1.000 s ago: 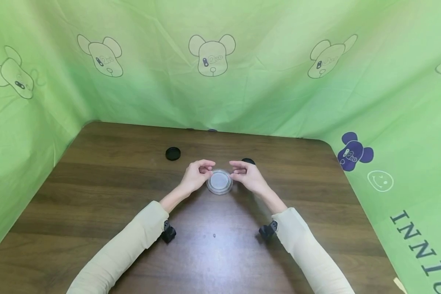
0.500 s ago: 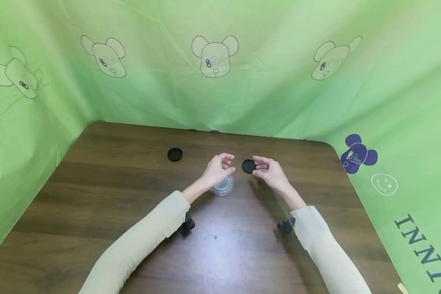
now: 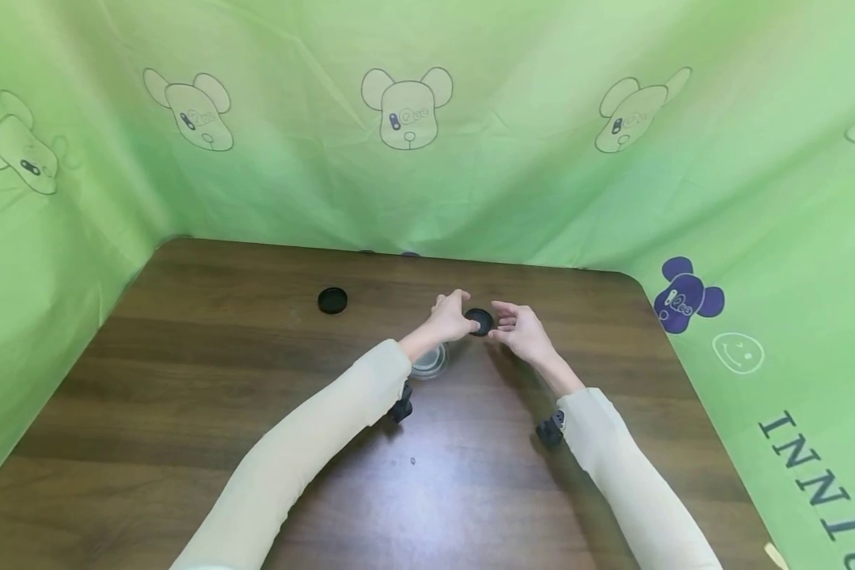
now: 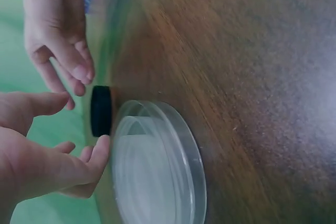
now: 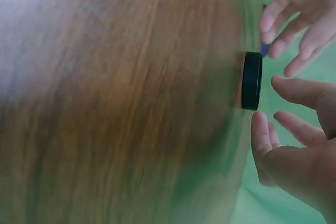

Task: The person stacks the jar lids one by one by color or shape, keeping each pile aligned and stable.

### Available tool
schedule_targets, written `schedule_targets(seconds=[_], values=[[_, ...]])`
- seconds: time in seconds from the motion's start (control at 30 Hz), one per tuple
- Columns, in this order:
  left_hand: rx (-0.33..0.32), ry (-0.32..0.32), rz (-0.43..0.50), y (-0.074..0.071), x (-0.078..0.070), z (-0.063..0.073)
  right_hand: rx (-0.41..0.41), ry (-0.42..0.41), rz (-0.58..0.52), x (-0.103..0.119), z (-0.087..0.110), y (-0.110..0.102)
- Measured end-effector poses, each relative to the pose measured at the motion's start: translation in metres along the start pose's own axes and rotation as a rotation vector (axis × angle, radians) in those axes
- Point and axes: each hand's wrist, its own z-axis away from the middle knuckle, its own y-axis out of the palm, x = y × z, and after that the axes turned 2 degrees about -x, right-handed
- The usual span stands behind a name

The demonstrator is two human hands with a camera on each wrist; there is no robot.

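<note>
One round black lid (image 3: 480, 323), no long axis, sits on the table (image 3: 150, 388), just right of the left hand (image 3: 450, 318), just left of the right hand (image 3: 526, 336): fingers parted, neither gripping, nearer one too close to call!

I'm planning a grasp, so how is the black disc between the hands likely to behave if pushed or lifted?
The black disc is low and lies flat on the table, so it would probably slide rather than tip or roll. Its even, undistorted round outline suggests it is stiff and would likely keep its shape when lifted.
</note>
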Motion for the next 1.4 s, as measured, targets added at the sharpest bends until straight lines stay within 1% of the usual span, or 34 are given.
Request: schedule_targets(seconds=[0.07, 0.17, 0.23, 0.37, 0.47, 0.57, 0.67, 0.8, 1.07, 1.27, 1.4], values=[[0.005, -0.011, -0.011, 0.002, 0.000, -0.003, 0.001, 0.012, 0.005, 0.000, -0.001, 0.001], [0.011, -0.003, -0.007, 0.002, 0.000, -0.005, -0.002, 0.031, 0.008, 0.001, -0.003, 0.002], [0.010, 0.017, -0.017, 0.001, 0.001, -0.006, -0.002, 0.043, 0.000, 0.000, -0.005, 0.003], [0.016, 0.068, -0.074, -0.001, 0.004, -0.009, 0.007, 0.045, -0.024, 0.000, -0.009, 0.008], [0.033, 0.093, -0.113, -0.002, 0.005, -0.010, 0.020, 0.045, -0.047, 0.001, -0.012, 0.011], [0.047, 0.110, -0.132, -0.003, 0.006, -0.012, 0.025, 0.038, -0.034, 0.002, -0.014, 0.014], [0.049, 0.112, -0.155, -0.001, 0.006, -0.013, 0.021, 0.034, 0.007, 0.001, -0.016, 0.014], [0.036, 0.105, -0.176, 0.004, 0.005, -0.015, 0.007, 0.042, 0.036, 0.000, -0.016, 0.014], [0.015, 0.096, -0.206, 0.008, 0.000, -0.017, -0.006, 0.047, 0.050, -0.001, -0.015, 0.011], [0.004, 0.107, -0.197, 0.011, 0.002, -0.016, 0.005, 0.066, 0.045, -0.003, -0.013, 0.010], [0.004, 0.116, -0.165, 0.010, 0.004, -0.014, 0.010, 0.057, 0.025, -0.004, -0.010, 0.010]])
